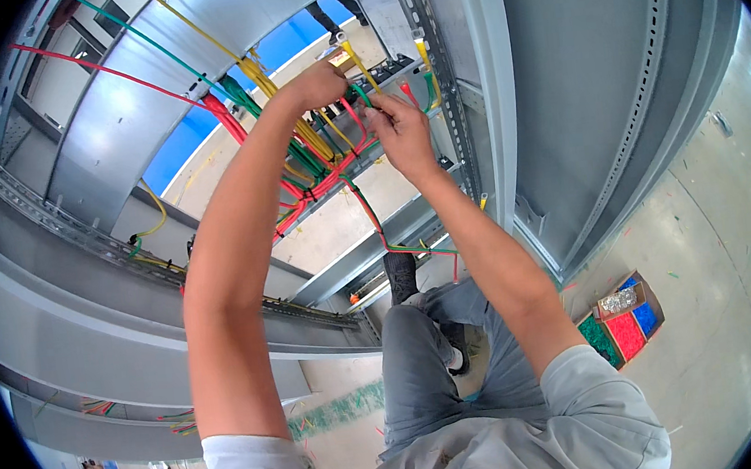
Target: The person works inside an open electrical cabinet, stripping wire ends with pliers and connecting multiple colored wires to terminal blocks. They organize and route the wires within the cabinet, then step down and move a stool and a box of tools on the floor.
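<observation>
1. Wire sheathed in green plastic (360,95) spans the short gap between your two hands, near the top centre of the view.
2. Your left hand (322,84) is curled like a fist, its thumb side toward the green wire; its fingertips are hidden, so you cannot tell how tightly they close.
3. Your right hand (402,131) has thumb and index finger drawn narrow, pinching the green wire at its lower end, the wire rising from those fingertips toward your left fist.
4. A thin, curved red plastic-sheathed wire (355,121) passes just below the gap, left of your right fingertips.
5. A straight yellow plastic-sheathed wire (359,64) slants just right of your left fist.
6. A thick bundle of red plastic-sheathed wires (221,115) lies left of your left forearm, inside the grey metal cabinet frame (487,61).
</observation>
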The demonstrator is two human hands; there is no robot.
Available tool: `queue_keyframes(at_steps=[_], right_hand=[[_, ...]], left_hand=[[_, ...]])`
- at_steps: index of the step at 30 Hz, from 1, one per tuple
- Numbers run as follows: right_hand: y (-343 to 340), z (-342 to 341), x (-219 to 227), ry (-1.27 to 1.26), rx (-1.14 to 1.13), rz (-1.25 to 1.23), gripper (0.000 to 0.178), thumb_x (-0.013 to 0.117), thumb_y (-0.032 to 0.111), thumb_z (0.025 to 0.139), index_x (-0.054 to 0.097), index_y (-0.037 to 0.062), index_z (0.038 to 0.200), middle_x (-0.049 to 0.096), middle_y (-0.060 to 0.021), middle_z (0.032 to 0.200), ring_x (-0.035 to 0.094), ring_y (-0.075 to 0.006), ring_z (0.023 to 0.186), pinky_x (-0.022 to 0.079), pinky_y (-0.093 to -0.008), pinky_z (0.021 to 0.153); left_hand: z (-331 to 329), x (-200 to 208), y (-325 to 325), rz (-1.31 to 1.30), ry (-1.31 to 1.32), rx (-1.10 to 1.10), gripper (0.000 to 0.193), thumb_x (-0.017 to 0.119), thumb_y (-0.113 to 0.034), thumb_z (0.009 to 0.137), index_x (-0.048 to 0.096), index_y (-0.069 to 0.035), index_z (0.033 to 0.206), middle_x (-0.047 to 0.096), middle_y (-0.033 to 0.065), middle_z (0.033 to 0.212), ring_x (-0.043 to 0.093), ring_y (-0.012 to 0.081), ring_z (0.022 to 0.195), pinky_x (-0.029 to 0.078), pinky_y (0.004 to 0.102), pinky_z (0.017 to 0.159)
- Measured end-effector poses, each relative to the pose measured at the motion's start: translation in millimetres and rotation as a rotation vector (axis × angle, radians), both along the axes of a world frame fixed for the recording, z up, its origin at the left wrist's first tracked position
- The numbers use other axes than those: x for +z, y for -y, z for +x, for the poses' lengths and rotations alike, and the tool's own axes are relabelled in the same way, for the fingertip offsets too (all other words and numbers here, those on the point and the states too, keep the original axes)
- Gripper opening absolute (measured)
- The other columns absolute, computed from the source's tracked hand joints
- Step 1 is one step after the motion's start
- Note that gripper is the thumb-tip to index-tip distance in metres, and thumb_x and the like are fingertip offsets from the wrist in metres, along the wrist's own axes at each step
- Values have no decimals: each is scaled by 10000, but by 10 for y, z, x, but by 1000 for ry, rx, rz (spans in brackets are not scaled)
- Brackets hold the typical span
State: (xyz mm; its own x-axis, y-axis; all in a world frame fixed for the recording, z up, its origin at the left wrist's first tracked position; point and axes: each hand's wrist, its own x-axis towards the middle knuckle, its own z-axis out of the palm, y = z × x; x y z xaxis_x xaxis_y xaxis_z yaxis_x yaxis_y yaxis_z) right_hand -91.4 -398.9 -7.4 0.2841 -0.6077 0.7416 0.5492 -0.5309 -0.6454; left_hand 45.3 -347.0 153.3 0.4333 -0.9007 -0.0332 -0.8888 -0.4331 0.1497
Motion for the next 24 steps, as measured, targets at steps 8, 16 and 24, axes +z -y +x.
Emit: queue_keyframes(at_steps=[8, 16, 24], right_hand=[[-70, -192, 3, -59, -71, -7, 256, 694, 67, 932, 716, -6, 1176, 743, -196, 1034, 724, -348, 852, 561, -401, 750], [-256, -351, -36, -50, -216, 75, 372, 679, 68, 938, 632, 55, 1307, 723, -207, 1102, 714, -398, 967, 575, -451, 771], [-11, -112, 14, -148, -372, -85, 330, 695, 42, 919, 680, 8, 1247, 738, -199, 1069, 739, -305, 836, 578, -401, 772]], left_hand=[[-519, -16, -248, -754, 142, -157, 331, 642, -180, 967, 708, -31, 1255, 754, 198, 1081, 745, 322, 940, 577, 413, 847], [-915, 225, -560, -648, 182, -432, 359, 641, -66, 990, 658, -40, 1348, 769, 150, 1053, 757, 186, 934, 581, 320, 806], [-546, 100, -313, -831, 259, -257, 234, 671, -129, 976, 729, 0, 1163, 756, 200, 1031, 757, 326, 944, 582, 401, 816]])
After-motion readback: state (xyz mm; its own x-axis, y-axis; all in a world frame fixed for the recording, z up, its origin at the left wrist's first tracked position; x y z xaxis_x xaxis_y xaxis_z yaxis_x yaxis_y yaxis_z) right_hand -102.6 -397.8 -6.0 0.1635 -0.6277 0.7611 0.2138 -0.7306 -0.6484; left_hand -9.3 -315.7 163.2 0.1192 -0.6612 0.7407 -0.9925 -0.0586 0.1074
